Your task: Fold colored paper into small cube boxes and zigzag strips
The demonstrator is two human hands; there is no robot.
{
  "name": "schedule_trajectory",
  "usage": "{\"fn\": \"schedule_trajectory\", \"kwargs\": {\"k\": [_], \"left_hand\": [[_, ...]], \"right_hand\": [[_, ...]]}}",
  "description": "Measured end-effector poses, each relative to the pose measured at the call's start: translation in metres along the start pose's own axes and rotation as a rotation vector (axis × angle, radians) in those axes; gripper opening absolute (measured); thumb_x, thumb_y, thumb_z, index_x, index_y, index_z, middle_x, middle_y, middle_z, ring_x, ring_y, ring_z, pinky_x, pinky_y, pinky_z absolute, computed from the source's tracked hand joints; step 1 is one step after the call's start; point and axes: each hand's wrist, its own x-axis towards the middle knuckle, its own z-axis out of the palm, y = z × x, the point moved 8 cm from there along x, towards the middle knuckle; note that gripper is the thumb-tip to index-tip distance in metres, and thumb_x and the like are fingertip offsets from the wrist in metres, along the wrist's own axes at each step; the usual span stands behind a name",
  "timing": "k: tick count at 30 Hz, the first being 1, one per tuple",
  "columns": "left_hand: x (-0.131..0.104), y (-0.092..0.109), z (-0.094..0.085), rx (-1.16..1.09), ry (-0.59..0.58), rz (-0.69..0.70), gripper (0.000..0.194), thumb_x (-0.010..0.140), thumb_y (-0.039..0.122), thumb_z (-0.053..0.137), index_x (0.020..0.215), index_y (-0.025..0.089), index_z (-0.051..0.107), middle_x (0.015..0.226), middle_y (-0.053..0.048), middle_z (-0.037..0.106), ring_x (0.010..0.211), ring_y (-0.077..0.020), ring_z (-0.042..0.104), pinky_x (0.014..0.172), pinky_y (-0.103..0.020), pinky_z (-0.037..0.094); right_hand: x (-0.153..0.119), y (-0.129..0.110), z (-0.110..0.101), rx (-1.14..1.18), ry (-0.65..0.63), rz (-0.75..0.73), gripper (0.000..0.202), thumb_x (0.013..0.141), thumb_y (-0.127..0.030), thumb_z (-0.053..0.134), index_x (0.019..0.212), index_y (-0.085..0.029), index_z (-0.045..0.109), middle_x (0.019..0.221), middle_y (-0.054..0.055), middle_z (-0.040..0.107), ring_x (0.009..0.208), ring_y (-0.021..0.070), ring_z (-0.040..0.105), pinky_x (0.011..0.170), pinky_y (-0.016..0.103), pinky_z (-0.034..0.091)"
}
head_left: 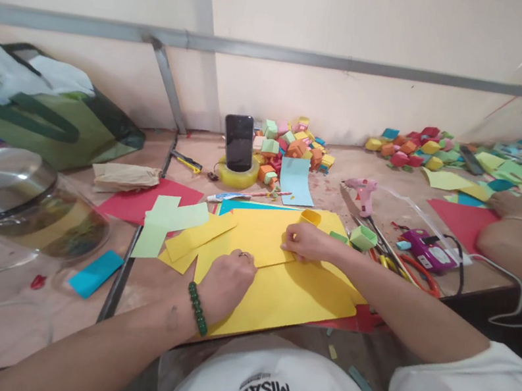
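Observation:
Bright yellow paper [296, 301] lies on the table in front of me, with a second yellow sheet [249, 237] over its far part. My left hand [230, 280] is curled at the near edge of the upper sheet, fingers closed on it. Farther right, my right hand [306, 240] pinches the same sheet; its fingertips are partly hidden. A small yellow paper box [310, 217] stands just beyond my right hand, and a light green paper box [363, 237] sits to its right. Yellow strips [198, 238] and pale green strips [158, 225] lie left of the sheets.
A phone [238, 142] leans in a tape roll [237, 177] before piled paper cubes [289, 147]. A pink glue gun [364, 194], scissors [393, 261] and a purple device [429, 252] lie right. A lidded glass pot [51, 220] stands left. Another person's hands [514, 208] work far right.

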Motion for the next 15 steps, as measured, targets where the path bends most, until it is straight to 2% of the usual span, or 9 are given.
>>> {"fn": "schedule_trajectory", "kwargs": {"k": [5,7,9,12,15], "left_hand": [[0.000,-0.002,-0.002,-0.004,0.042,-0.010,0.021,0.088,0.005,0.042,0.084,0.009,0.062,0.078,-0.013,0.064,0.078,-0.0225,0.061,0.063,-0.033,0.052],[0.000,-0.001,-0.004,0.010,0.021,-0.001,0.021,0.086,0.002,0.043,0.085,0.008,0.063,0.081,-0.014,0.065,0.080,-0.0230,0.062,0.064,-0.033,0.052],[-0.001,0.002,-0.005,0.035,-0.033,0.013,0.023,0.083,-0.002,0.044,0.087,0.008,0.064,0.085,-0.015,0.066,0.083,-0.0238,0.062,0.065,-0.033,0.052],[-0.002,0.004,-0.004,0.073,-0.098,0.004,0.026,0.081,-0.004,0.044,0.092,0.006,0.065,0.090,-0.015,0.066,0.086,-0.0246,0.062,0.065,-0.032,0.051],[-0.002,0.001,-0.005,0.088,-0.078,-0.016,0.026,0.083,-0.002,0.043,0.097,0.007,0.063,0.090,-0.015,0.066,0.086,-0.0246,0.062,0.063,-0.031,0.050]], "right_hand": [[-0.002,0.008,0.001,0.044,-0.030,0.032,0.005,0.086,-0.019,0.052,0.084,-0.015,0.054,0.051,-0.002,0.060,0.038,0.0072,0.052,0.040,0.016,0.040],[-0.007,0.007,-0.003,-0.049,-0.012,0.040,0.006,0.086,-0.017,0.052,0.088,-0.015,0.056,0.054,-0.001,0.063,0.043,0.0089,0.056,0.044,0.017,0.041],[-0.012,-0.002,-0.013,-0.197,0.082,0.026,0.007,0.085,-0.017,0.053,0.086,-0.016,0.059,0.064,0.003,0.067,0.055,0.0123,0.062,0.050,0.019,0.042],[-0.019,-0.023,-0.020,-0.305,0.225,-0.023,0.009,0.084,-0.024,0.056,0.088,-0.018,0.062,0.090,0.007,0.070,0.080,0.0176,0.065,0.059,0.021,0.041],[-0.014,-0.039,-0.009,-0.351,0.165,-0.125,0.026,0.074,-0.032,0.067,0.097,-0.020,0.062,0.098,0.006,0.069,0.083,0.0188,0.064,0.058,0.022,0.038]]}}
